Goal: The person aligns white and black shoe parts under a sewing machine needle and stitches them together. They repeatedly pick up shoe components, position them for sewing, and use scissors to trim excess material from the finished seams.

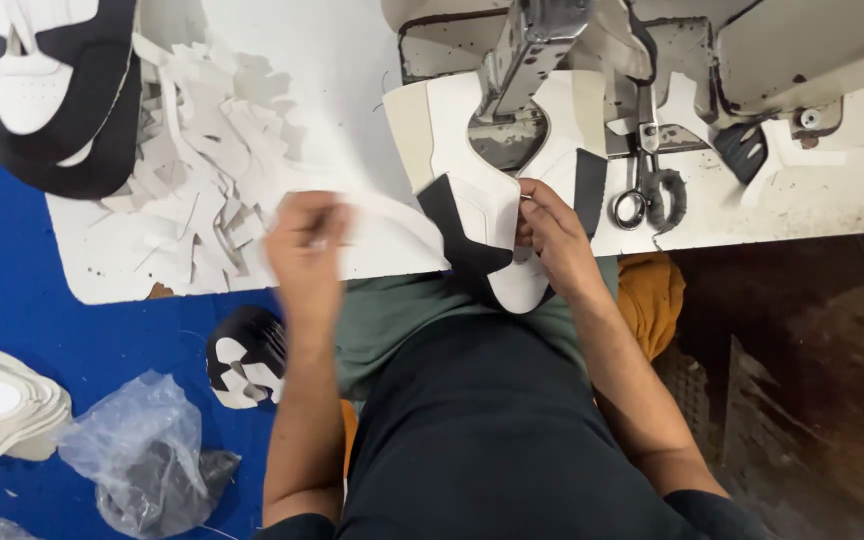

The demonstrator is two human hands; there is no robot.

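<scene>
Pinching the near edge of the white-and-black stitched leather shoe upper (pixel 487 215), the right hand (pixel 552 240) has its grip closed on the panel, which lies on the white table (pixel 352 80) with its far end under the grey metal sewing machine head (pixel 527 60) and its near end hanging over the table's edge above the lap. The left hand (pixel 307 245) is blurred at the table's edge; its fingers look curled, but whether its grip has hold of anything I cannot tell. Steel scissors (pixel 647 190) lie just beside the upper on the right, and a heap of white offcut scraps (pixel 202 170) sits to the left. With fingers this near the needle area, a slip could likely skew the seam or nick a fingertip.
</scene>
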